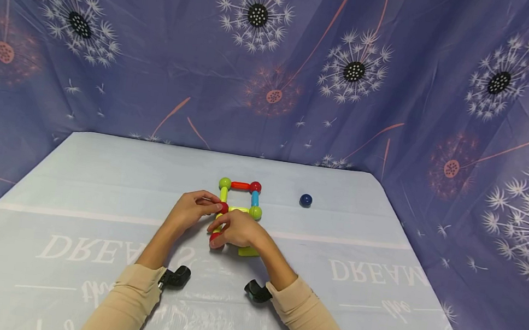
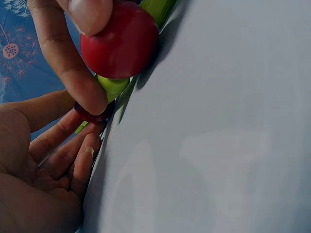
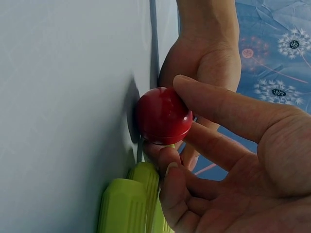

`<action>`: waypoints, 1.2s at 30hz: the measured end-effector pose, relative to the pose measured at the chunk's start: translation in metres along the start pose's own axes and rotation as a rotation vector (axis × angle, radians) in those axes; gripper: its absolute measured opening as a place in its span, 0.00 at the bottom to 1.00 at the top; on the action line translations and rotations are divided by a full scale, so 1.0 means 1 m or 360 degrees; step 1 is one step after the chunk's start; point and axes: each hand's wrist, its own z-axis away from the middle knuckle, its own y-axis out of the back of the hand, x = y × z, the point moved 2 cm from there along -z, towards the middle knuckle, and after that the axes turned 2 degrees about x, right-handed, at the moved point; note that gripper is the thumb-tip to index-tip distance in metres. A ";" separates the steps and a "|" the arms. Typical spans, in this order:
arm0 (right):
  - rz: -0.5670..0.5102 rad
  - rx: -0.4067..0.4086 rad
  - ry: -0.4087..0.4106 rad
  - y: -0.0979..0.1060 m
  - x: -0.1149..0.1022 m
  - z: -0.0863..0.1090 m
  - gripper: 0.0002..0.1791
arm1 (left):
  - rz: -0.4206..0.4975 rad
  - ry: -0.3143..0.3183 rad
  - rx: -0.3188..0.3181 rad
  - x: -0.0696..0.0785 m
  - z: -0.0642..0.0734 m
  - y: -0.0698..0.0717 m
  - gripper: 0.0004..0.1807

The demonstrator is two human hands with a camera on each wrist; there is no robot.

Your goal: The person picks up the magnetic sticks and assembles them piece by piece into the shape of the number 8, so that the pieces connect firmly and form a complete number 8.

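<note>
My right hand [image 1: 240,229] pinches the nearest red ball [image 3: 164,116] between thumb and fingers. A yellow-green rod [image 2: 113,86] joins that ball to a second red ball [image 1: 224,208] farther back. My left hand [image 1: 187,212] holds this second ball with its fingertips at the left side. Beyond lies a flat square of balls and rods: a green ball [image 1: 225,183], a red rod [image 1: 240,186], another red ball [image 1: 255,186], a blue rod [image 1: 255,199], a green ball [image 1: 255,213] and yellow-green rods [image 1: 240,209]. Fingers partly cover the near rod.
Loose yellow-green rods [image 3: 122,206] lie beside my right hand, partly hidden under it in the head view. A dark blue ball [image 1: 306,200] stands alone to the right on the pale tablecloth [image 1: 361,226]. A patterned curtain [image 1: 167,65] hangs behind the table.
</note>
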 end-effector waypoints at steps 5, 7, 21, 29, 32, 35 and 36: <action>-0.0001 -0.0009 -0.0008 0.000 0.001 -0.001 0.16 | -0.0010 -0.0006 -0.0002 0.000 0.000 0.000 0.17; -0.0004 -0.0005 -0.0004 0.000 0.001 -0.001 0.15 | -0.0014 -0.0011 -0.0003 0.000 0.001 0.000 0.17; -0.0032 0.0014 0.0027 0.001 0.000 0.001 0.13 | -0.0018 -0.0012 -0.0007 0.000 0.001 0.000 0.17; -0.0036 0.0032 0.0054 0.003 0.000 0.001 0.13 | -0.0018 -0.0005 -0.0005 0.000 0.000 0.000 0.17; -0.0051 0.0032 0.0062 0.004 -0.001 0.001 0.13 | -0.0003 -0.0004 -0.0006 0.000 0.000 0.000 0.17; -0.0069 0.0031 0.0062 0.004 0.000 0.001 0.13 | 0.0012 -0.0006 -0.0009 0.000 0.000 -0.001 0.17; -0.0072 0.0031 0.0061 0.004 0.000 0.001 0.13 | 0.0015 -0.0007 -0.0009 0.000 0.000 -0.001 0.17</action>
